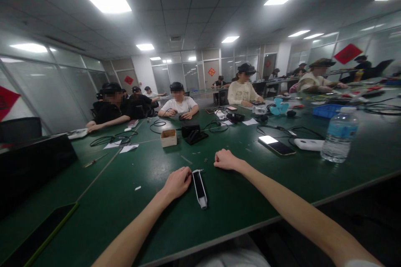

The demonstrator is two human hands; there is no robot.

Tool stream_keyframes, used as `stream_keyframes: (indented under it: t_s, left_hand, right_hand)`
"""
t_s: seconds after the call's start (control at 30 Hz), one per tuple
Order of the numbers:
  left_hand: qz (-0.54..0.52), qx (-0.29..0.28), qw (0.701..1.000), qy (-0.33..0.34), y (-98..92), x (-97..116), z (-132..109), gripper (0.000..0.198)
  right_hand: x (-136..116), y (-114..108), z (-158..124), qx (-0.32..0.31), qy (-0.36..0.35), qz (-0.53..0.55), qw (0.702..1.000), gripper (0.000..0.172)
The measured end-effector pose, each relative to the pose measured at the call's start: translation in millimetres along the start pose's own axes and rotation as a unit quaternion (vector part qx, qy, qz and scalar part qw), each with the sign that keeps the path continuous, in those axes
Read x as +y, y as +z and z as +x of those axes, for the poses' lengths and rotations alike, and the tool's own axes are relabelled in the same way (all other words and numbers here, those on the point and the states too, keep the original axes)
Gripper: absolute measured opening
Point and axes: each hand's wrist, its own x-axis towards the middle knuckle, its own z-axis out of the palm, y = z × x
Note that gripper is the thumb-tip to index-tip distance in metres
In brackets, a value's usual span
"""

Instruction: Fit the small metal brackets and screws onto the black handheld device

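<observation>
White elongated casing [204, 204] with a dark inset: lying on the green worktop [244, 200], short of the near edge, long axis running roughly from that edge toward the far side. Thin piece at its far end, too small to name.

Left hand [178, 182]: resting just beside the casing's far end, fingers curled under; contact with the casing unclear. Cannot tell whether the fingertips pinch anything.

Right hand [226, 160]: well apart from the casing, farther from the near edge, loosely fisted on the worktop. Fingertips hidden; cannot tell if anything is held. Small ring-like part [206, 160] between the two hands.

White scrap [138, 188] left of the left hand. Beyond the hands, toward the far edge: open cardboard box [169, 141], with a black stand-like object [194, 135] beside it.

Toward the right, nearer the near edge: smartphone [277, 146], part of its screen lit; white rounded device [308, 144]; upright water bottle [340, 139], blue label. Blue tray [324, 111] behind the bottle.

Across the worktop: a person in a white T-shirt [179, 104], both hands on a dark object.
</observation>
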Motion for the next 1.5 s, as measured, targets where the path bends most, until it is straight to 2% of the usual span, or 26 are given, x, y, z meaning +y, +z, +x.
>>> stream_keyframes:
  t_s: [0.13,0.3,0.43,0.67,1.1,1.5]
  left_hand:
    - [-0.003,0.004,1.000,0.009,0.9,-1,0,0.016]
    - [0.001,0.003,1.000,0.001,2.0,-2,0,0.016]
    - [0.000,0.002,1.000,0.001,0.9,-1,0,0.016]
    - [0.006,0.009,1.000,0.010,2.5,-2,1,0.016]
    - [0.001,0.018,1.000,0.025,9.1,-8,1,0.019]
    - [0.012,0.014,1.000,0.024,8.7,-7,2,0.015]
  right_hand:
    - [-7,-5,-4,0.030,-0.034,-0.009,0.999,0.014]
    - [-19,-6,-8,0.068,-0.078,0.031,0.994,0.007]
    - [-29,1,-10,0.064,-0.133,0.065,0.987,0.015]
    - [-39,13,-13,0.044,-0.219,0.068,0.972,0.018]
    - [-40,-1,-16,0.025,-0.191,0.095,0.977,0.020]
    - [-37,2,-14,0.018,-0.202,0.118,0.972,0.021]
